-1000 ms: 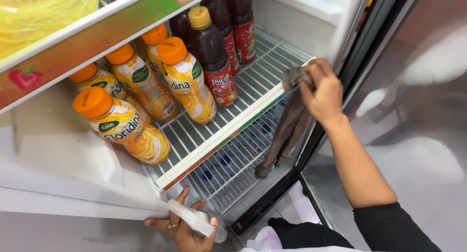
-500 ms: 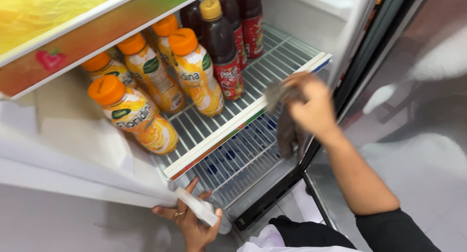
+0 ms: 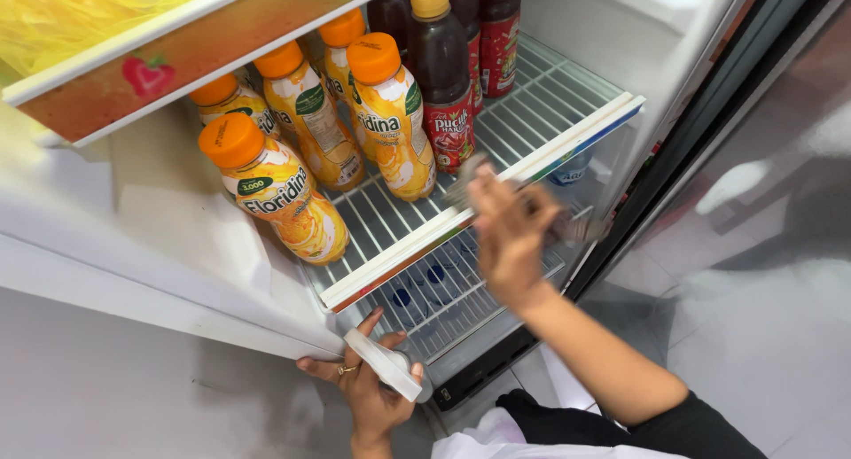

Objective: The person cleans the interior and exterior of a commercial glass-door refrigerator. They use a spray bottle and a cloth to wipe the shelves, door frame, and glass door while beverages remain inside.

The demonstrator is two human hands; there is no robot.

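Note:
My right hand (image 3: 510, 239) is blurred in motion and grips a grey-brown cloth (image 3: 464, 181) against the front rim (image 3: 417, 246) of a white wire shelf (image 3: 541, 91) inside an open fridge. Low at the fridge's bottom corner, my left hand (image 3: 365, 395) holds a white spray-bottle head (image 3: 385, 364); a ring shows on one finger. Several orange-capped juice bottles (image 3: 277, 198) stand on the shelf's left half. Dark red tea bottles (image 3: 441, 73) stand behind them, just beyond the cloth.
A lower wire shelf (image 3: 443, 310) shows blue bottle caps (image 3: 424, 277) beneath it. A yellow plastic bag (image 3: 84, 7) lies on the shelf above. The fridge's dark door frame (image 3: 709, 122) runs down the right, with glossy grey floor (image 3: 780, 317) beyond.
My right hand has slid left with the cloth along the shelf's front rim, from the right corner to near the tea bottles. The left hand stays on the white spray head.

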